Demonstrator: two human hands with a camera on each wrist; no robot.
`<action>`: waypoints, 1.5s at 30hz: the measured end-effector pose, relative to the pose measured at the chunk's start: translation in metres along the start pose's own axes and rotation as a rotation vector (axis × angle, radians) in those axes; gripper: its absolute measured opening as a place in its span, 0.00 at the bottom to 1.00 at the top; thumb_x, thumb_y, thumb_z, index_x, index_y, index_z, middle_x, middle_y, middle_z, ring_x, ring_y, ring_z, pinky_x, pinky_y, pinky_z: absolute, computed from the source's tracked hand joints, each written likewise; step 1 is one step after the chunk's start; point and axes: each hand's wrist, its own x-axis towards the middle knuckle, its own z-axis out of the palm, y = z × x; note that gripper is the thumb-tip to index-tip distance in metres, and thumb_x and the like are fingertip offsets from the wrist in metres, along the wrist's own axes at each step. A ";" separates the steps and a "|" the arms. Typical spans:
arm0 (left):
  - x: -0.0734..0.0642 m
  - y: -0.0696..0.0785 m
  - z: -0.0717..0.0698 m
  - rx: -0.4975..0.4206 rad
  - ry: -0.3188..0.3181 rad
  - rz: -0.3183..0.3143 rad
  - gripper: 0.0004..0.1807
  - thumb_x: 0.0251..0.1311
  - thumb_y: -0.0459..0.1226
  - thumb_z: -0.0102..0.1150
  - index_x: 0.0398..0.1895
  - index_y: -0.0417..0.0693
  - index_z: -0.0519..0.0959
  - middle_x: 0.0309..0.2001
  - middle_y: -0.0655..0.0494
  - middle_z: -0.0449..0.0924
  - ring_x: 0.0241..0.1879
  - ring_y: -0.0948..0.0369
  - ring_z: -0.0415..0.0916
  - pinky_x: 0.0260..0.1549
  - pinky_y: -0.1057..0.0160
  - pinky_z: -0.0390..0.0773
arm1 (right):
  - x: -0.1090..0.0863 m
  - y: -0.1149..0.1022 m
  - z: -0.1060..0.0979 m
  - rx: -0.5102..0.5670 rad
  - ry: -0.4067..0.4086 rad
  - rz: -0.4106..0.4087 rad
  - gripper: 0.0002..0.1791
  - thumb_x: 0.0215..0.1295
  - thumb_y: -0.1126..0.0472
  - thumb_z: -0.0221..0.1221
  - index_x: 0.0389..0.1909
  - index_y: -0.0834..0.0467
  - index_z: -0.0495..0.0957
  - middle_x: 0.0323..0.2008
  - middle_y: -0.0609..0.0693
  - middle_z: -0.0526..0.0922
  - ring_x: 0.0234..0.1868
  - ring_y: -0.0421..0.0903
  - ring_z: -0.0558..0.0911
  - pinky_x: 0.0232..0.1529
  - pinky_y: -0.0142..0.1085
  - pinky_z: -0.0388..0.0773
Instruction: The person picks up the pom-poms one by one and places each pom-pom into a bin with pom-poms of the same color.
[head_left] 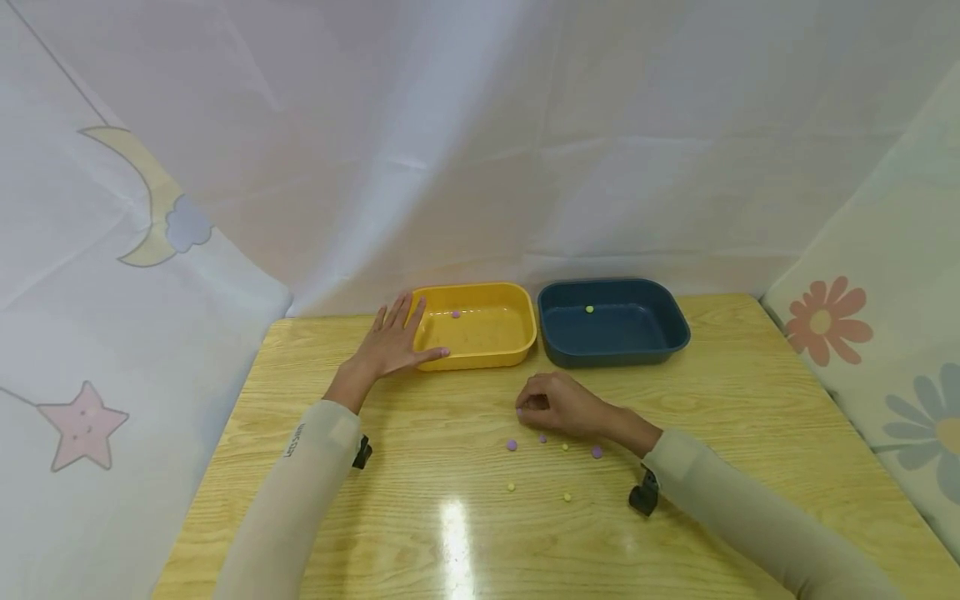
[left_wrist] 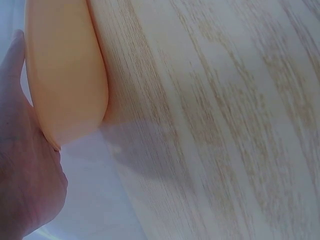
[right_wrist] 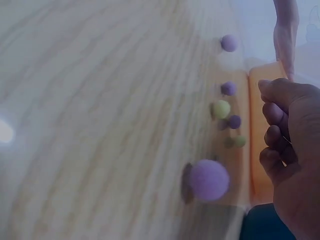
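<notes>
My left hand [head_left: 390,342] lies with fingers spread over the left end of a yellow tray [head_left: 487,361], its thumb along the front rim. In the left wrist view the palm meets the tray's wall [left_wrist: 70,90]. My right hand [head_left: 562,406] is over the table in front of the trays, thumb and forefinger pinched together. A small purple spot shows at those fingertips in the head view, apparently a small purple ball; the right wrist view hides it. Purple balls [head_left: 512,445] and yellow balls [head_left: 567,497] lie scattered below and beside this hand.
A dark blue tray [head_left: 615,360] stands right of the yellow one, with a yellow ball [head_left: 589,309] inside. One purple ball [head_left: 455,314] lies in the yellow tray. Behind the wooden table [head_left: 420,467] hangs a pale cloth [head_left: 480,167]; printed cloths flank both sides.
</notes>
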 end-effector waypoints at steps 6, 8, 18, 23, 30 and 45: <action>-0.001 0.001 0.000 -0.007 0.003 0.003 0.62 0.69 0.74 0.44 0.87 0.45 0.31 0.86 0.40 0.25 0.86 0.45 0.26 0.81 0.39 0.29 | 0.009 -0.011 -0.010 0.026 0.046 -0.005 0.05 0.71 0.64 0.69 0.42 0.61 0.90 0.27 0.40 0.82 0.24 0.32 0.72 0.26 0.29 0.75; -0.001 0.002 0.000 -0.006 0.000 0.002 0.62 0.69 0.73 0.45 0.87 0.46 0.31 0.86 0.40 0.25 0.86 0.45 0.26 0.81 0.39 0.29 | 0.013 -0.015 -0.013 0.015 0.066 -0.014 0.05 0.70 0.65 0.70 0.41 0.62 0.90 0.25 0.40 0.80 0.22 0.32 0.71 0.25 0.29 0.73; 0.000 0.001 0.000 0.003 0.006 0.002 0.62 0.69 0.74 0.45 0.87 0.46 0.31 0.86 0.40 0.26 0.86 0.44 0.28 0.81 0.39 0.30 | 0.035 -0.024 -0.037 0.006 0.146 -0.025 0.03 0.69 0.64 0.71 0.41 0.59 0.90 0.22 0.37 0.79 0.21 0.33 0.69 0.24 0.30 0.71; 0.000 0.001 0.000 0.000 0.007 0.003 0.62 0.70 0.73 0.46 0.87 0.46 0.31 0.86 0.39 0.27 0.86 0.45 0.27 0.81 0.39 0.30 | 0.047 -0.022 -0.049 -0.008 0.181 0.015 0.04 0.69 0.64 0.71 0.41 0.59 0.90 0.24 0.39 0.81 0.21 0.35 0.72 0.25 0.31 0.73; -0.001 0.002 -0.001 -0.001 0.015 0.011 0.62 0.69 0.73 0.46 0.87 0.44 0.34 0.86 0.39 0.27 0.86 0.44 0.28 0.81 0.38 0.32 | 0.064 -0.017 -0.061 -0.053 0.216 0.037 0.04 0.69 0.63 0.71 0.41 0.59 0.90 0.24 0.41 0.82 0.22 0.38 0.75 0.25 0.33 0.75; 0.001 -0.002 0.002 0.007 0.004 0.004 0.65 0.65 0.79 0.40 0.87 0.46 0.33 0.86 0.40 0.25 0.86 0.45 0.25 0.81 0.38 0.31 | 0.099 0.007 -0.067 -0.126 0.309 0.095 0.06 0.70 0.62 0.70 0.41 0.62 0.90 0.24 0.47 0.82 0.22 0.41 0.76 0.27 0.36 0.75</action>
